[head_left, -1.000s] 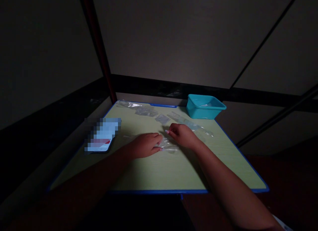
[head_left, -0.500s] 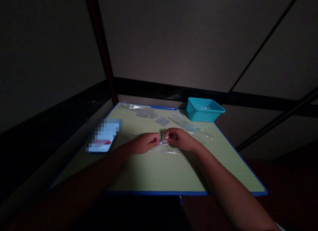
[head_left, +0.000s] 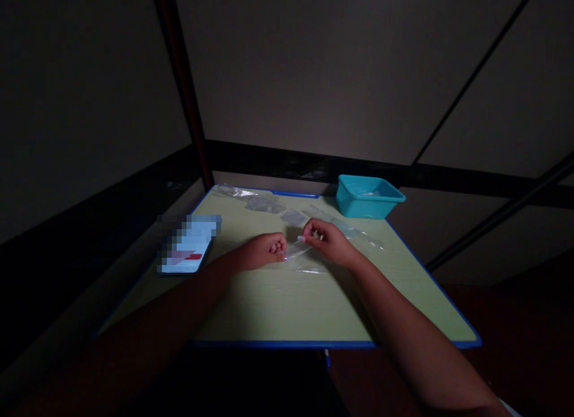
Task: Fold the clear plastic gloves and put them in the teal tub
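A clear plastic bag (head_left: 307, 262) lies low over the table between my two hands. My left hand (head_left: 264, 250) has its fingers curled and pinches the left edge of the bag between thumb and finger. On the other side, my right hand (head_left: 326, 240) is closed in a pinch a little higher and farther back. A small pale piece (head_left: 301, 238) sticks out at its fingertips; whether it is part of the bag or a separate item I cannot tell. A pale line of plastic runs from near those fingertips toward the left hand.
The pale table (head_left: 278, 309) has a blue rim. Several flat clear plastic pieces lie behind my hands, including a small square one (head_left: 293, 217) and a long one (head_left: 370, 240). A turquoise basket (head_left: 370, 206) stands at the back right. A lit phone (head_left: 191, 249) lies at the left.
My hands were nearly touching and have drawn apart. The right hand has moved up and away, with the pale piece at its fingertips, and more of the bag shows between them.
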{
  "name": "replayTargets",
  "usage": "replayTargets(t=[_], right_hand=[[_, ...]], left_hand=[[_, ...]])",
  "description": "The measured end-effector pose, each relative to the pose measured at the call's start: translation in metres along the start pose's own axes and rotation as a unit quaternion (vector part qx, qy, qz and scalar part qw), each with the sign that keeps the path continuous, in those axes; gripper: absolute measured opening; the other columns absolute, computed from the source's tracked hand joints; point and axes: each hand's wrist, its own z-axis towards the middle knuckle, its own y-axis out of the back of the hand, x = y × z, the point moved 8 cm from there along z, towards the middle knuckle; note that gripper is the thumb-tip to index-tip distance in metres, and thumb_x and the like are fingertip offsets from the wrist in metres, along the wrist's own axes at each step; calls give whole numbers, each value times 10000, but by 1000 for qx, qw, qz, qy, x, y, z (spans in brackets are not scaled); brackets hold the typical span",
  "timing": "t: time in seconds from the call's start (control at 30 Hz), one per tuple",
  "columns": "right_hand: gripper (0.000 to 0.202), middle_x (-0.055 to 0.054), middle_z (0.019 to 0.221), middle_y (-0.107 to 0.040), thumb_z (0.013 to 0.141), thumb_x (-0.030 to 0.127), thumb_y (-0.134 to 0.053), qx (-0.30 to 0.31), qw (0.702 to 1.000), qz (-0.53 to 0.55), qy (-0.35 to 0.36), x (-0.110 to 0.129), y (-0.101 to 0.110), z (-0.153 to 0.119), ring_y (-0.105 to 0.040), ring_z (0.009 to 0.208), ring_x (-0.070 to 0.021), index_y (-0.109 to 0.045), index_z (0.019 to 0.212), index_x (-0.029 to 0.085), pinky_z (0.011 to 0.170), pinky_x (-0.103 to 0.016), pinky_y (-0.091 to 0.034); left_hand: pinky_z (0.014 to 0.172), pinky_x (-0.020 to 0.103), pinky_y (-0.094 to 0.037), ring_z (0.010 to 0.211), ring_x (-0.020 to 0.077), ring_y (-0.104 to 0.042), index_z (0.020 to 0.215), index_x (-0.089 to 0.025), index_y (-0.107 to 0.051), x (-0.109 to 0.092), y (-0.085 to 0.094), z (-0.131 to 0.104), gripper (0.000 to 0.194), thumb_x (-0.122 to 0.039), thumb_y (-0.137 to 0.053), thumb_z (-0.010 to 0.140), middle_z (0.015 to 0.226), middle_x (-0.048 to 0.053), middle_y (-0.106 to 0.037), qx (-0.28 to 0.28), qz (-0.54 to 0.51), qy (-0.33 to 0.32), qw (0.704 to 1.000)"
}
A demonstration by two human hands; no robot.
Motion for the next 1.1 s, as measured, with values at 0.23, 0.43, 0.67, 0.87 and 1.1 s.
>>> replayTargets(t=[0.23,0.43,0.67,0.87,1.1], right_hand=[[333,-35,819,-594,762,485,-640,61,995,84,6,6,-8,-1,-535,788,-160,-596,848,165,700,-267,-417],[633,-62,842,-611,850,705,-308,99,992,74,0,-1,-13,-2,-567,830,-176,-620,701,174,829,-307,-416],[454,-48,820,-622,873,610,-404,-8,998,70,-1,-14,2,5,-572,818,-171,-557,811,187,820,-313,-428],[410,-101,958,-665,882,535,-445,13,999,17,-39,-29,-8,5,-585,910,-206,-627,890,168,859,-357,-416],[546,-44,716,-617,865,628,-390,56,994,56,-72,-32,-25,1,-541,655,-143,-620,773,142,673,-278,-434]], left_hand=[[547,210,-326,595,88,-413,757,-164,-465,0,4,2,262,-313,-659,664,641,-63,-431,-22,-45,-5,999],[529,206,-303,572,79,-397,742,-167,-451,3,4,4,289,-333,-675,663,628,-68,-425,-23,-71,-4,997],[524,201,-303,568,76,-394,724,-175,-434,1,4,2,321,-347,-693,644,614,-75,-413,-21,-78,15,997],[534,201,-308,581,80,-398,726,-174,-434,-4,2,1,303,-327,-683,647,621,-73,-419,-9,-78,14,997],[544,209,-309,585,84,-398,748,-174,-440,-2,2,2,297,-325,-677,653,632,-69,-419,-9,-69,-1,998]])
